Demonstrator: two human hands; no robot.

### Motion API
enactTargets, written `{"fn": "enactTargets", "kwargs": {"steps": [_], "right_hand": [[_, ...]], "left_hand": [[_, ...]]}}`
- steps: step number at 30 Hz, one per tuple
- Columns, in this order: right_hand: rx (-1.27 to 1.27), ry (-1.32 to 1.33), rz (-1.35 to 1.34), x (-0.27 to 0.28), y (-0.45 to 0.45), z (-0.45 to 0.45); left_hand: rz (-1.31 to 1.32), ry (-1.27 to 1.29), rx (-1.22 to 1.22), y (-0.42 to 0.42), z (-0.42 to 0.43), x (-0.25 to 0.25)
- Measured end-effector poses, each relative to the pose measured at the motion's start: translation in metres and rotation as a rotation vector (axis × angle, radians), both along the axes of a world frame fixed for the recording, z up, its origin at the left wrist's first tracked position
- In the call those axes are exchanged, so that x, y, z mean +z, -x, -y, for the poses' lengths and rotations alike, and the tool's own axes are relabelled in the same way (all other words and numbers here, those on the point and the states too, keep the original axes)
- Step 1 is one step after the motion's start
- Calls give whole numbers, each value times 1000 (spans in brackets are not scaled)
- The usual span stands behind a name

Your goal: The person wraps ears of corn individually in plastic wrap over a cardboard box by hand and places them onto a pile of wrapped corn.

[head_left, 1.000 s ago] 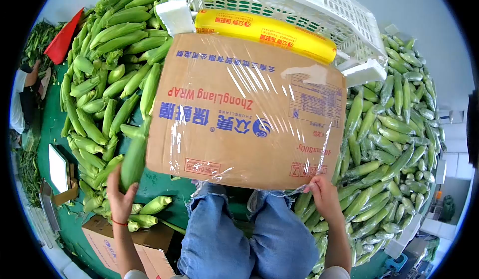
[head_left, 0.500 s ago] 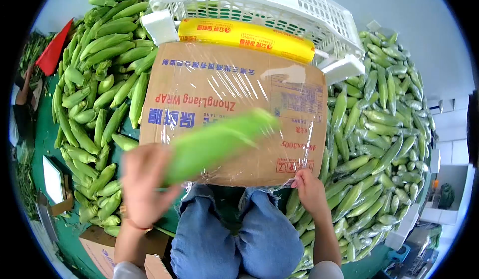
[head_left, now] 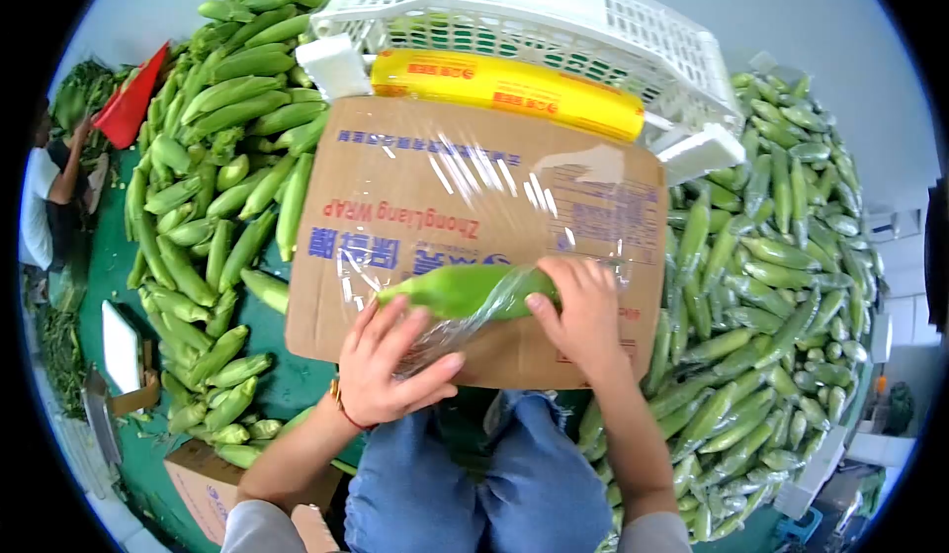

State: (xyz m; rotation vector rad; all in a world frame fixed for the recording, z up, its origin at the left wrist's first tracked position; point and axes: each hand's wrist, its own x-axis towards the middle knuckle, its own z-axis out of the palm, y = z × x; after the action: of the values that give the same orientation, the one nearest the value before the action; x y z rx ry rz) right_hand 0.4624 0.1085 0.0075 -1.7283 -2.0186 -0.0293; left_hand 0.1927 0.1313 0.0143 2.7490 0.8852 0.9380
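Observation:
A green ear of corn in its husk lies across the cardboard box in front of me. Clear plastic film is partly drawn over its near side. My right hand grips the corn's right end, thumb in front and fingers behind. At the other end my left hand has its fingers spread, touching the film and the corn's tip. More film, stretched over the box top, leads back to a yellow roll on a rod between white end blocks.
A white plastic crate stands behind the roll. Unwrapped corn is heaped at left, film-wrapped corn at right. A small screen and an open carton are lower left. Another person is at the far left by a red object.
The corn came from my raised left hand down onto the box. My right hand moved from the box's near edge to the corn's right end, and film now covers part of it.

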Motion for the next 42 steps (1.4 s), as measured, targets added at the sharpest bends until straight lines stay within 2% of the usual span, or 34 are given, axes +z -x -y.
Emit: {"fn": "enactTargets", "kwargs": {"steps": [1, 2, 3, 5, 7, 9, 11, 13, 14, 15, 17, 19, 21, 22, 24, 27, 29, 31, 34, 37, 38, 42], "right_hand": [[-17, 19, -18, -3, -3, -3], [-35, 42, -34, -7, -3, -1], [-35, 24, -52, -9, -3, -4], [-36, -4, -71, -10, -2, -8], [-10, -47, -99, -9, 1, -14], [32, -72, -108, -13, 0, -16], [49, -135, -163, -20, -1, -21], [20, -155, -175, -22, -1, -23], [2, -145, -175, -19, 0, -25], [-45, 27, -148, -11, 0, -24], [-139, 383, -103, 10, 3, -15], [-89, 620, -72, 29, 16, -6], [-43, 935, -86, 50, 27, 0], [-55, 782, -164, 47, 28, 6], [-74, 440, -305, 43, 29, 10], [270, -9, 15, 30, 24, -3], [264, 21, 135, 18, 22, -19], [219, -33, 240, 12, 12, -54], [225, 195, 206, 10, 3, -99], [231, 184, 78, -1, 12, -82], [299, 71, 19, 0, 16, -66], [465, 382, 52, 44, 23, 10]], "left_hand": [[78, 22, 21, 20, 12, -14], [-101, 157, 153, 40, 20, -30], [-152, 48, 104, 54, 15, -26], [-130, 312, 181, 100, 15, -35], [113, 499, 406, 83, -21, 13], [110, 133, 147, 42, -82, 55], [104, 291, 24, 0, -126, 57], [-421, 439, -89, -35, -149, 28], [-596, 312, -61, -50, -143, 15], [-769, 184, -33, -59, -127, 11], [-604, 356, -31, -44, -90, 21], [-690, 708, 40, -29, -31, 56], [-489, 408, -6, -9, 11, 38], [-450, 517, 19, -9, 15, 29], [-406, 411, 127, -22, -8, 21], [-329, 97, 303, -49, -91, -8], [-272, 106, 171, -67, -153, 0], [-357, 213, -54, -90, -192, -2], [-780, 416, -119, -119, -217, 9], [-822, 416, -109, -121, -216, 6], [-869, 441, -105, -122, -214, 11], [-763, 429, -127, -112, -213, 9]]}}
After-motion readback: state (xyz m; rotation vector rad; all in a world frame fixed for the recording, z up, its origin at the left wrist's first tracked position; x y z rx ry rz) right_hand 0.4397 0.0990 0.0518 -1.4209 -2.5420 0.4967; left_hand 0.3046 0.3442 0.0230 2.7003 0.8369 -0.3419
